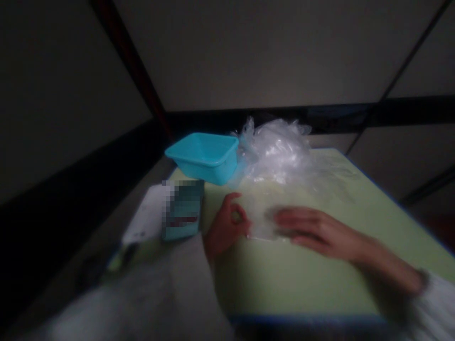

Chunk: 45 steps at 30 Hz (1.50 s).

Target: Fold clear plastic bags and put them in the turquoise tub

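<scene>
My left hand [227,227] is closed in a pinch, thumb and forefinger meeting at the near left corner of a clear plastic bag [261,225] that lies on the table. To the right of it, my right hand [316,232] reaches in with its fingers stretched out, palm down, over the right side of that bag. Its fingertips are smeared by motion, and I cannot tell how firmly they touch the film. Behind both hands a crumpled heap of clear plastic bags [280,147] spreads over the far part of the table.
A turquoise plastic basin [213,173] stands at the back left, against the heap. Left of my left hand lie a teal box or booklet [185,229], partly pixelated, and a white sheet [145,215]. The yellow-green table [302,289] has a blue edge; a wall rises behind.
</scene>
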Available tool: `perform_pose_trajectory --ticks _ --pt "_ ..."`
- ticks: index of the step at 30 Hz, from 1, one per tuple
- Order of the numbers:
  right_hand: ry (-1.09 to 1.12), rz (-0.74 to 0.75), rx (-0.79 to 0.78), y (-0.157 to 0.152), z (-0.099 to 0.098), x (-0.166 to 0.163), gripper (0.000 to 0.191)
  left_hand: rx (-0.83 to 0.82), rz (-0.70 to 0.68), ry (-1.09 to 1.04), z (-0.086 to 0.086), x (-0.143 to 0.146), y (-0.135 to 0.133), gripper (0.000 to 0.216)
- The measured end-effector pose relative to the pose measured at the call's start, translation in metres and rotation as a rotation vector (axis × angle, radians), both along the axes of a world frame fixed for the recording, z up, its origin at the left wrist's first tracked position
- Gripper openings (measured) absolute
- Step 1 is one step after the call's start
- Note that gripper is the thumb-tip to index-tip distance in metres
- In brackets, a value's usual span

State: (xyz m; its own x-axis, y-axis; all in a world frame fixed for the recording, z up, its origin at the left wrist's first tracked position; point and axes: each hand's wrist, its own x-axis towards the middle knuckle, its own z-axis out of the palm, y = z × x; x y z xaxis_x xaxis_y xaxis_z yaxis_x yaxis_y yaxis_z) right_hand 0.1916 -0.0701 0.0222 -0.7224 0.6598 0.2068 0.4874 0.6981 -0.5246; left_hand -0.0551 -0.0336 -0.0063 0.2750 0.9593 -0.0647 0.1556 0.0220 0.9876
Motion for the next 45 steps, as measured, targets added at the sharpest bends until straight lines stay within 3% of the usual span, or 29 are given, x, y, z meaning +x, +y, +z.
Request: perform_pose_trajectory --ticks 3,4,8,10,16,22,38,42,45 --pt "0.108 -0.414 -0.125 0.007 0.004 0.016 0.024 0.026 0.027 0.0 0.002 -0.001 -0.001 0.058" --pt "0.136 -0.471 -0.189 0.01 0.003 0.022 0.022 0.031 0.029 0.006 0.002 -0.001 -0.001 0.057" --pt "0.223 -0.395 -0.511 0.02 -0.009 0.039 0.029 0.028 0.018 0.029 0.002 -0.002 -0.003 0.057" --pt "0.238 -0.363 -0.598 0.023 -0.015 0.042 0.03 0.023 0.021 0.035 0.003 -0.002 -0.004 0.059" --pt "0.358 -0.398 -0.677 0.022 -0.022 0.039 0.034 0.026 0.021 0.038 0.002 -0.003 -0.005 0.067" --pt "0.338 -0.365 -0.739 0.024 -0.024 0.039 0.036 0.035 0.006 0.063 0.003 -0.005 -0.006 0.071" --pt "0.297 -0.341 -0.654 0.025 -0.033 0.041 0.027 0.063 -0.032 0.117 -0.001 -0.006 -0.006 0.067" --pt "0.212 -0.366 -0.499 0.021 -0.031 0.04 0.022 0.157 -0.05 0.175 -0.004 -0.008 -0.007 0.064" --pt "0.135 -0.437 -0.259 0.016 -0.019 0.031 0.013 0.342 -0.05 0.318 -0.006 -0.009 -0.011 0.056"
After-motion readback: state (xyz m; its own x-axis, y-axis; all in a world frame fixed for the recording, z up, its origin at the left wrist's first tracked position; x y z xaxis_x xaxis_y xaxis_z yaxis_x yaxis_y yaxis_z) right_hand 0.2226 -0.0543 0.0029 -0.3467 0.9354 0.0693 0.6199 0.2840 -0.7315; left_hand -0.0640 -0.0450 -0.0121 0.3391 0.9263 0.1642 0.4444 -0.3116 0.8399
